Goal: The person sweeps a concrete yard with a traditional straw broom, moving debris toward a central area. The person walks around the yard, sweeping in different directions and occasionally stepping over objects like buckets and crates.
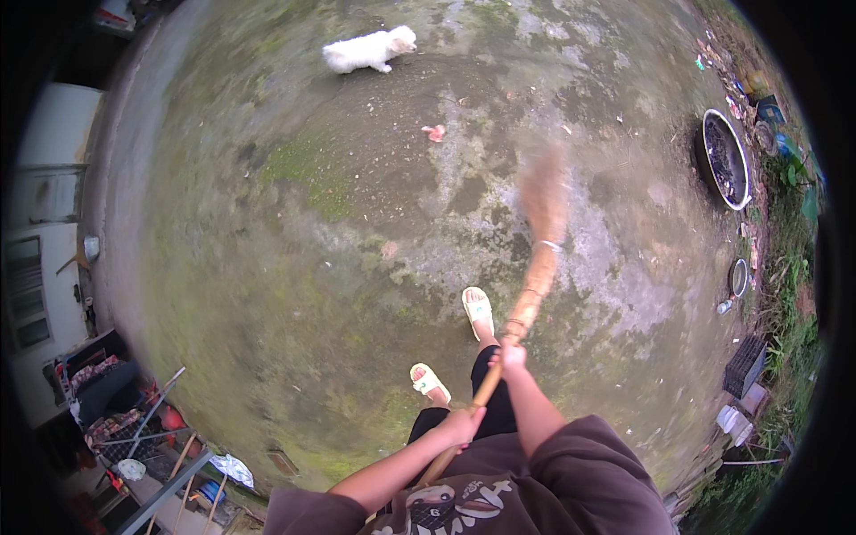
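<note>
Head view looked down on a person sweeping a mossy concrete yard (294, 267) with a straw broom (535, 259). Both hands were closed around the broom's handle: the right hand (511, 356) gripped it higher up the shaft, nearer the straw, and the left hand (464, 424) held the end closest to the body. The broom slanted up and away from the person, its bristle head blurred over the ground beyond the feet. Two feet in pale sandals (479, 308) stood just left of the broom shaft, one ahead of the other. A small pink scrap (434, 133) lay on the ground beyond the broom head and a little to its left. Farther off in the same direction, a white dog (367, 50) stood well apart from the broom. Right of the broom, near the yard's edge, sat a large round metal basin (724, 159) with dark contents, and nearer the person a smaller bowl (738, 277) and a dark plastic crate (745, 366). Far left of the broom, clutter of poles and cloth (134, 428) lay beside a pale wall.
</note>
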`<state>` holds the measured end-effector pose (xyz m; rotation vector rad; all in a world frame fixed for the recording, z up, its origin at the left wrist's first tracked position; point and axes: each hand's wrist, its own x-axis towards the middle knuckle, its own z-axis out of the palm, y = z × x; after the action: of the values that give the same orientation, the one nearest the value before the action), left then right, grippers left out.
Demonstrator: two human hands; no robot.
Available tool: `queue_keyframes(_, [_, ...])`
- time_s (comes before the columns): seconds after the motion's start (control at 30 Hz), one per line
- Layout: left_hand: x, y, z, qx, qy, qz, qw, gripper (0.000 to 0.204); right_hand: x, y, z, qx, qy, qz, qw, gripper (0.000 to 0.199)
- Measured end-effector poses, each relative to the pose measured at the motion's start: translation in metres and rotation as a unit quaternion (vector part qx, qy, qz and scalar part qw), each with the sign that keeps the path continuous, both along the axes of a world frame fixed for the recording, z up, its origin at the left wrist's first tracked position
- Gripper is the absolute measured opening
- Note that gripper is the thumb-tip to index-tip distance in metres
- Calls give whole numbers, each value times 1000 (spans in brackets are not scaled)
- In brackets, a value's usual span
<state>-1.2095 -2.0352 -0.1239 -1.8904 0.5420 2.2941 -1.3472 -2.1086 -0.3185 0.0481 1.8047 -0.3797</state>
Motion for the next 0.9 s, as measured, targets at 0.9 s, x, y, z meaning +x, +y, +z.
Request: queue_keyframes(0.9, [281, 203, 120, -43, -264, 327, 907, 57, 458, 124, 144, -54, -274, 313, 908, 10])
